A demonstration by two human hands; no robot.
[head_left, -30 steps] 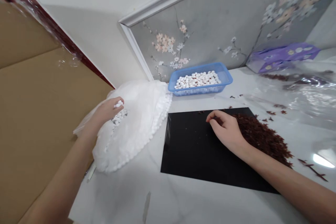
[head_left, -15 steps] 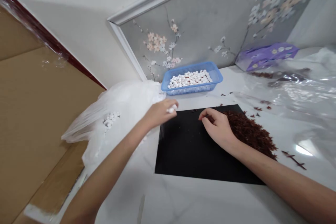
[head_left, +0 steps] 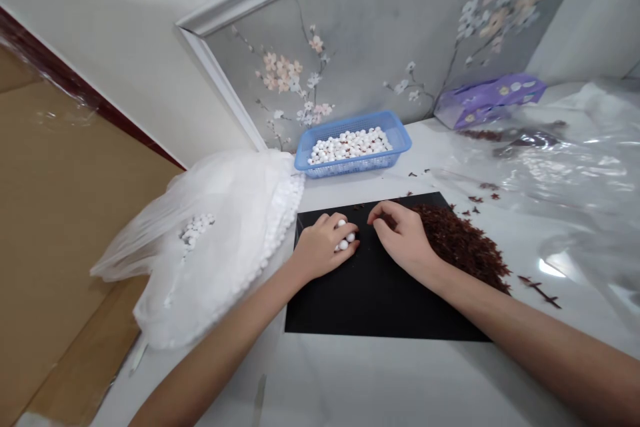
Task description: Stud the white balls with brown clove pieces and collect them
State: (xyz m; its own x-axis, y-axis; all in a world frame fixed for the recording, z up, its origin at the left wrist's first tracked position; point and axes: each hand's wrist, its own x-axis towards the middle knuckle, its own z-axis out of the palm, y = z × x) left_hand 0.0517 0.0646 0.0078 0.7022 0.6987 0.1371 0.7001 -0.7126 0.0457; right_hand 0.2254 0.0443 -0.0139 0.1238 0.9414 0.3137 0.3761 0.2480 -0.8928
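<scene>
My left hand [head_left: 323, 247] rests on the black mat [head_left: 370, 293], fingers curled round a few small white balls [head_left: 344, 240]. My right hand [head_left: 403, 235] lies just to its right on the mat, fingers bent in a pinch at the edge of a heap of dark red pieces [head_left: 463, 245]; what it pinches is too small to make out. A white plastic bag [head_left: 220, 227] full of white balls lies to the left of the mat.
A blue basket [head_left: 395, 140] with white balls stands at the back by the flowered wall panel. Clear plastic sheeting [head_left: 565, 180] and a purple bag [head_left: 490, 99] lie at the right. Cardboard [head_left: 55, 213] stands at the left beyond the table edge.
My left hand has come out of the white bag with white balls and moved right onto the black mat, beside my right hand. The right hand has stayed at the red heap.
</scene>
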